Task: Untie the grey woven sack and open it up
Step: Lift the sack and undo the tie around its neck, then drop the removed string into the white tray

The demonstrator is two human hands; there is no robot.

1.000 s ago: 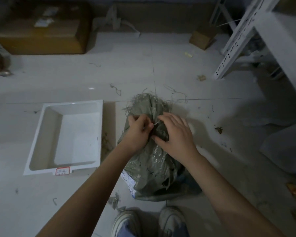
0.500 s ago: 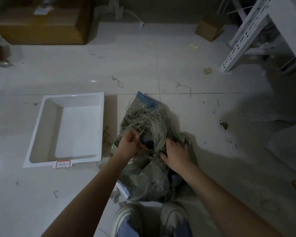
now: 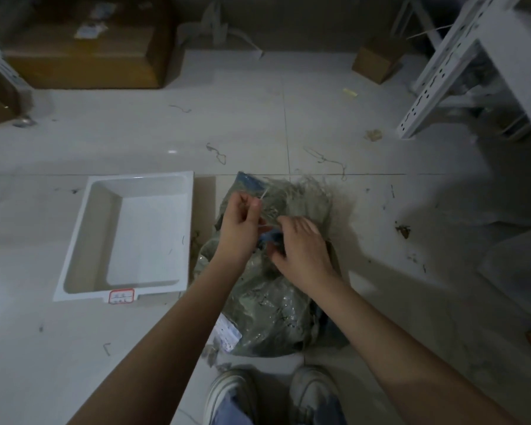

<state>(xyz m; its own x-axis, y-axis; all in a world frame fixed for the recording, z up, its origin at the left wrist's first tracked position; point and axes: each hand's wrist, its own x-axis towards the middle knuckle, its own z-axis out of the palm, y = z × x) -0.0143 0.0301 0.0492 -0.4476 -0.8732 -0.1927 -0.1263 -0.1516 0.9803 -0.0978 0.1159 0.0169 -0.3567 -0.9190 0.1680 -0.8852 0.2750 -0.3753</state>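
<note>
The grey woven sack (image 3: 267, 308) stands on the floor just in front of my shoes, its frayed mouth (image 3: 307, 194) splayed toward the far side. Something blue (image 3: 252, 180) shows inside the mouth. My left hand (image 3: 241, 222) is raised over the mouth's left side, its fingers pinched on a thin pale tie string (image 3: 262, 196). My right hand (image 3: 304, 250) lies on the gathered fabric at the right of the mouth, fingers curled into it. A white label (image 3: 227, 334) sticks to the sack's lower left.
A white plastic tray (image 3: 129, 237) lies on the floor to the left of the sack. Cardboard boxes (image 3: 86, 56) line the far wall. A white metal shelf frame (image 3: 460, 69) stands at the right. Loose fibres litter the tiles.
The sack's mouth went from bunched to loosened and splayed. My left hand has lifted up and away, pulling the string, while my right hand stays on the fabric.
</note>
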